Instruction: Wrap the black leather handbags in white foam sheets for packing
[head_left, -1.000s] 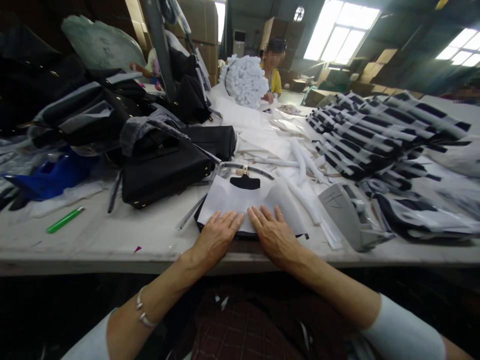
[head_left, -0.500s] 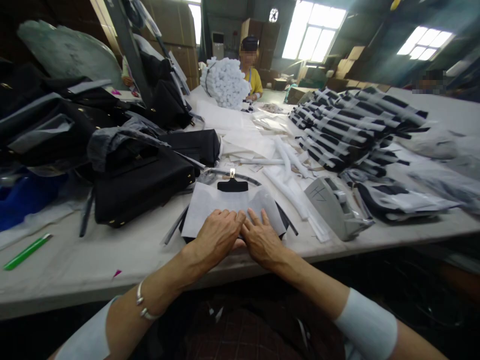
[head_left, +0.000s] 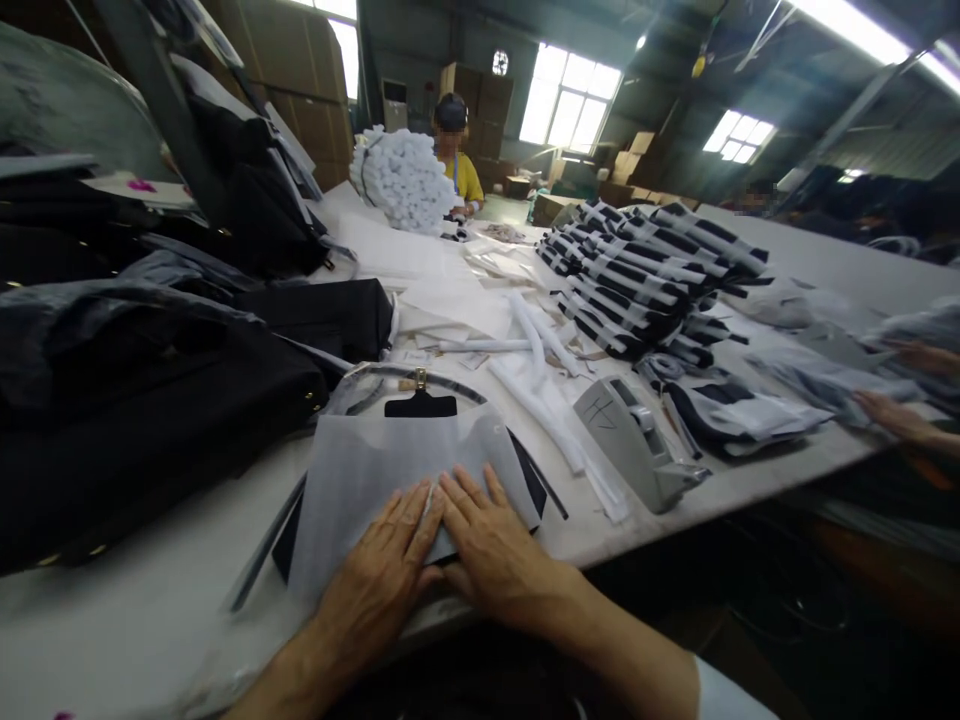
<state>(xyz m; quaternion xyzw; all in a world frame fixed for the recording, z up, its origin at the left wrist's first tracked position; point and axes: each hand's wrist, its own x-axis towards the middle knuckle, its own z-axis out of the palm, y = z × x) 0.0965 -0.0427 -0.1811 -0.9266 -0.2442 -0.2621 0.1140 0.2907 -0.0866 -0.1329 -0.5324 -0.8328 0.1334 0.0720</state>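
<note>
A black handbag (head_left: 536, 492) lies on the table in front of me, mostly hidden under a white foam sheet (head_left: 352, 470). My left hand (head_left: 386, 550) rests on the lower part of the sheet, its fingers stretched out. Beside it my right hand (head_left: 487, 545) lies flat on the sheet too, fingers extended, and the two hands meet at the thumbs. Beyond the sheet's far edge a black flap (head_left: 420, 404) with a gold clasp (head_left: 421, 379) sticks out. A wrapped strap or handle (head_left: 465, 385) curves behind it.
Black bags (head_left: 187, 410) crowd the left side. A grey tape dispenser (head_left: 626, 440) stands to the right, near white foam strips (head_left: 536, 400). Behind are stacked wrapped black pieces (head_left: 637, 270) and a bundle of white rolls (head_left: 405, 180). A co-worker's hand (head_left: 892, 412) reaches in at the right; another person sits opposite.
The view has swung right and closer to the table. My hands have gone from bunched near the sheet's edge to flat upon it. A co-worker's hands have come into view at right.
</note>
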